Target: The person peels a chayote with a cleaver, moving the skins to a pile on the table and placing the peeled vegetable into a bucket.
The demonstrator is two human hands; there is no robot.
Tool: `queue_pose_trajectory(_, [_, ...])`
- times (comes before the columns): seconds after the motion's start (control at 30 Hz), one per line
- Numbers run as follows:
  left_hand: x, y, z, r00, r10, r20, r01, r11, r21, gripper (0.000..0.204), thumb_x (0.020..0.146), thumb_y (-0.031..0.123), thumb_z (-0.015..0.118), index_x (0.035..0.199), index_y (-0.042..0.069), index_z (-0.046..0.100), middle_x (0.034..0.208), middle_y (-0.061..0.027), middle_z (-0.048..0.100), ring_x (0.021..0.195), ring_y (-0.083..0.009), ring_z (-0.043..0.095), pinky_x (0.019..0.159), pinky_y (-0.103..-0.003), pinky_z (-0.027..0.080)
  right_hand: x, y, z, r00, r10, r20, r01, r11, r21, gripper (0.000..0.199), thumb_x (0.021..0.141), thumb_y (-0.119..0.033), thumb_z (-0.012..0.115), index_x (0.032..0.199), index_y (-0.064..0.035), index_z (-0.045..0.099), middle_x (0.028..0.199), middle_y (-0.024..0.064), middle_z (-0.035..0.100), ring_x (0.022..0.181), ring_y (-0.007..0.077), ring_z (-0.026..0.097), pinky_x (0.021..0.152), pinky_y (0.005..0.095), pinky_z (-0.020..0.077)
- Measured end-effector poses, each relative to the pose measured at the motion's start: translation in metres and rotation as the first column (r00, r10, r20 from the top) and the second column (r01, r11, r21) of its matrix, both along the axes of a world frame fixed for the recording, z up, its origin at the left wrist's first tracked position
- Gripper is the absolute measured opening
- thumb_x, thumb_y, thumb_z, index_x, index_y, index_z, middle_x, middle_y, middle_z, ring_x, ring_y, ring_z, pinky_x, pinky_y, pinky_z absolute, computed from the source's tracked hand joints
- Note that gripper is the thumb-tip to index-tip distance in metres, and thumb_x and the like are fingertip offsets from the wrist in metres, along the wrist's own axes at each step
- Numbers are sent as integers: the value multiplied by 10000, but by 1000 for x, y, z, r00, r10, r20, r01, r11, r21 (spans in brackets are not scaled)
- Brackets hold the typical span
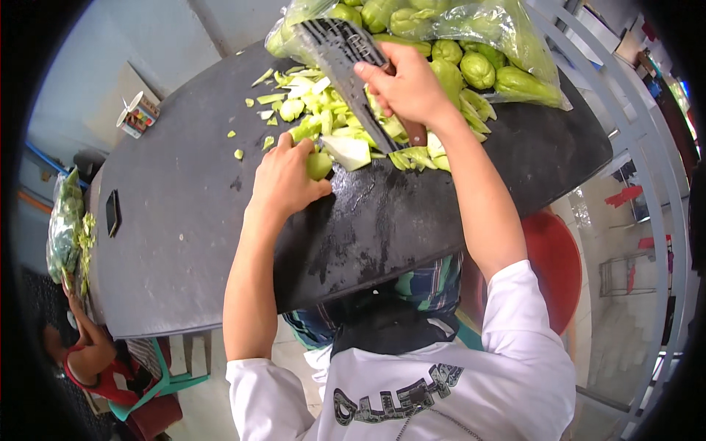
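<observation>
My left hand (283, 178) presses down on a pale green vegetable piece (319, 165) on the black table (184, 213). My right hand (406, 87) grips the handle of a large dark cleaver (346, 62), blade raised and pointing away over a heap of cut green pieces (331, 117). A wedge with a white cut face (347, 151) lies just right of my left hand, under the blade's edge.
A clear plastic bag of whole green chayotes (471, 51) sits at the table's far right. A small box (137, 114) and a dark phone (112, 212) lie at the left. Another person (88, 353) sits low at the left with a bag of greens (66, 228). A red stool (551, 264) stands under the table's right edge.
</observation>
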State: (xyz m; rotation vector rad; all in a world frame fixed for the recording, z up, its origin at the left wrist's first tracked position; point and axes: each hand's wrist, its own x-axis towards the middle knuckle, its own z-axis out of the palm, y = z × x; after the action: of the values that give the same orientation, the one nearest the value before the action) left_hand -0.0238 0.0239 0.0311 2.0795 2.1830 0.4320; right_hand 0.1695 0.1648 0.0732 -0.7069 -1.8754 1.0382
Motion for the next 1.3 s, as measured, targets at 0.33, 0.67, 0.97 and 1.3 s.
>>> queue_pose_trajectory(0.33, [-46,36,-23,-675,82,733,86,996,-32,436,878,298,587,1134,-54,615,849,-99,556,639,-219,565,660,-318,545,1,-12,1,985,120,-126,-147,962,-232,245,993,-189,619,833,-25,532,600,4,517,437,95,503,404,285,432])
queue_pose_trajectory(0.67, [-17,33,-9,-772,-247,585,-224,968,114,662,917,483,574,1244,-90,521,1051,-170,522,945,-286,484,895,-438,470,-4,-36,-9,966,250,-68,-257,899,-354,252,1007,-245,627,879,-44,545,605,-12,523,435,72,500,384,257,424])
queue_pose_trajectory(0.97, [-31,16,8,-680,-316,661,-357,931,78,441,948,415,498,1239,112,632,1106,-74,656,1009,-212,578,890,-456,417,-19,-60,-6,944,320,79,-277,899,-339,299,1005,-221,612,808,-21,510,563,-2,498,405,86,505,378,280,440])
queue_pose_trajectory(1.3, [-33,17,1,-586,-378,717,-534,845,8,368,1006,424,493,1191,115,565,1145,-136,642,1114,-322,576,1019,-559,416,-20,-80,1,972,140,188,-112,982,-154,221,966,-167,638,863,4,540,562,45,522,416,170,553,422,329,454])
